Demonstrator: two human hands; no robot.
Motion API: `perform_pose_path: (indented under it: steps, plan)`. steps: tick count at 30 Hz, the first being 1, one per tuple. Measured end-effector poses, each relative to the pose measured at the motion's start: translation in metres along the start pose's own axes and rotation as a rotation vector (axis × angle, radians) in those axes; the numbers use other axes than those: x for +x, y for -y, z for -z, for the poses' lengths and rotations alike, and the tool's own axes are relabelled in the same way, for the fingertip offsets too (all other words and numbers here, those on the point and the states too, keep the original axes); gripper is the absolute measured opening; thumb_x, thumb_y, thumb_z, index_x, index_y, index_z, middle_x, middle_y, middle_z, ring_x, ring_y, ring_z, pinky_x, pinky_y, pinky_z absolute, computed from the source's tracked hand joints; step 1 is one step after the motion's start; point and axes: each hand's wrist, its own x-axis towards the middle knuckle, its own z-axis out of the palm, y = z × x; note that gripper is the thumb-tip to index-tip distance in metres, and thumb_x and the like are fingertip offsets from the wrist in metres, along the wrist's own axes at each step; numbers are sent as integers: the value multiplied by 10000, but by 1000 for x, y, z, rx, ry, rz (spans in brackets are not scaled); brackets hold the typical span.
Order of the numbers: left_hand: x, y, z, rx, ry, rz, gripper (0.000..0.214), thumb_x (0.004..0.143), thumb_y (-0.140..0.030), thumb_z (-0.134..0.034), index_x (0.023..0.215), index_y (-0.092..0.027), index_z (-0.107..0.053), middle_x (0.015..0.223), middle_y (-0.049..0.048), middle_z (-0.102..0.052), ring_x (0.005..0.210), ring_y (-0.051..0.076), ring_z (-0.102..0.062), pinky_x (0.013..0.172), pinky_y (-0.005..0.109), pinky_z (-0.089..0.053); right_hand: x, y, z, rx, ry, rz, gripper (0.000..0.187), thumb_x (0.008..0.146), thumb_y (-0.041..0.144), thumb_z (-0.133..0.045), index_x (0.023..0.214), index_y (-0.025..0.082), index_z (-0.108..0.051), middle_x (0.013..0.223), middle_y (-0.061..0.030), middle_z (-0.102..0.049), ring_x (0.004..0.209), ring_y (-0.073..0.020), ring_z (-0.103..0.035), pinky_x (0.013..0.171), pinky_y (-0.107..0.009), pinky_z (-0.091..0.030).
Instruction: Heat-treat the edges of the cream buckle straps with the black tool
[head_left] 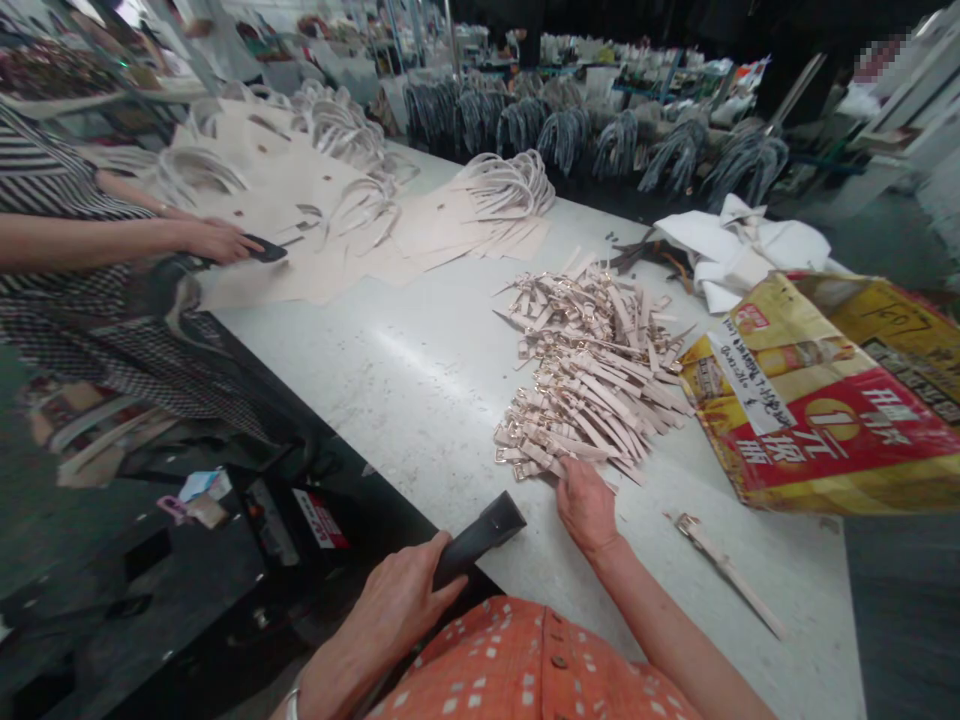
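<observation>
My left hand (401, 600) is wrapped round a black tube with a flattened nozzle end (484, 535), which points over the near table edge. My right hand (589, 503) is closed at the near edge of a pile of pale straps with gold buckles (592, 370); its fingertips pinch one buckle strap (546, 462), partly hidden by the hand. A single buckle strap (731, 575) lies apart on the table, to the right of my right forearm.
A yellow and red carton (817, 400) stands at the table's right side, with white material (742, 245) behind it. Across the white table (390, 390), a co-worker's hand (221, 240) holds a black tool over pale sheets (300, 270). Looped strap bundles (514, 183) lie farther back.
</observation>
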Motion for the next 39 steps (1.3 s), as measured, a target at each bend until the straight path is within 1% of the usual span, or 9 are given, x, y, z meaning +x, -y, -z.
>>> perform_pose_path:
  steps: [3, 7, 10, 13, 17, 23, 29, 34, 39]
  plan:
    - [0, -2, 5, -32, -3, -3, 259, 796, -406, -489, 990, -244, -542, 875, 33, -673, 826, 210, -632, 661, 263, -399, -6, 2, 5, 146, 51, -60, 354, 720, 80, -412, 1035, 167, -549, 949, -88, -613, 871, -210, -560, 806, -339, -452]
    - [-1, -5, 10, -54, 12, -24, 261, 812, -421, -471, 981, -235, -542, 874, 34, -668, 832, 203, -628, 654, 250, -392, -35, -2, 13, 283, 97, -129, 341, 738, 135, -441, 1058, 182, -551, 999, -58, -622, 891, -198, -583, 819, -328, -466]
    - [-1, -7, 10, -36, 44, -38, 287, 816, -442, -467, 1006, -237, -536, 874, 33, -666, 828, 202, -629, 641, 244, -393, -57, -7, 16, 296, 152, -119, 258, 798, 229, -511, 1042, 214, -594, 967, -42, -630, 876, -187, -592, 788, -296, -476]
    - [1, -8, 7, 24, 80, -52, 282, 817, -439, -467, 1000, -238, -538, 890, 38, -667, 832, 204, -627, 645, 250, -397, -68, -9, 18, 274, 210, -67, 200, 866, 286, -492, 991, 237, -641, 877, -39, -628, 816, -170, -587, 725, -271, -474]
    - [6, -12, 3, 110, 91, -93, 275, 816, -432, -471, 1011, -246, -528, 926, 38, -659, 845, 211, -620, 681, 275, -413, -66, -10, 18, 212, 186, -13, 222, 890, 285, -465, 979, 228, -661, 832, -60, -607, 808, -182, -561, 715, -294, -458]
    - [15, -27, -1, 187, 115, -125, 218, 842, -349, -417, 1002, -226, -499, 940, 57, -645, 853, 216, -618, 710, 298, -432, -67, -17, 9, 162, 150, -15, 196, 876, 283, -501, 930, 227, -681, 797, -56, -598, 793, -188, -535, 710, -312, -418]
    - [25, -44, -1, 233, 83, -173, 236, 805, -261, -450, 1032, -204, -482, 995, 77, -623, 882, 233, -616, 731, 327, -460, -70, -20, 3, 192, 131, -36, 188, 880, 284, -504, 934, 219, -672, 814, -54, -607, 783, -185, -530, 701, -307, -406]
    - [26, -42, 7, 254, 120, -193, 261, 802, -240, -461, 1061, -210, -473, 1008, 85, -611, 911, 233, -610, 768, 334, -461, -70, -20, 3, 186, 110, -15, 187, 880, 280, -501, 954, 222, -662, 820, -59, -600, 785, -188, -526, 704, -312, -407]
    - [28, -40, 9, 300, 98, -237, 235, 797, -231, -464, 1031, -210, -476, 955, 74, -618, 861, 242, -617, 724, 343, -470, -70, -20, 1, 204, 83, 21, 201, 889, 278, -481, 957, 231, -664, 787, -56, -593, 766, -183, -526, 689, -310, -406]
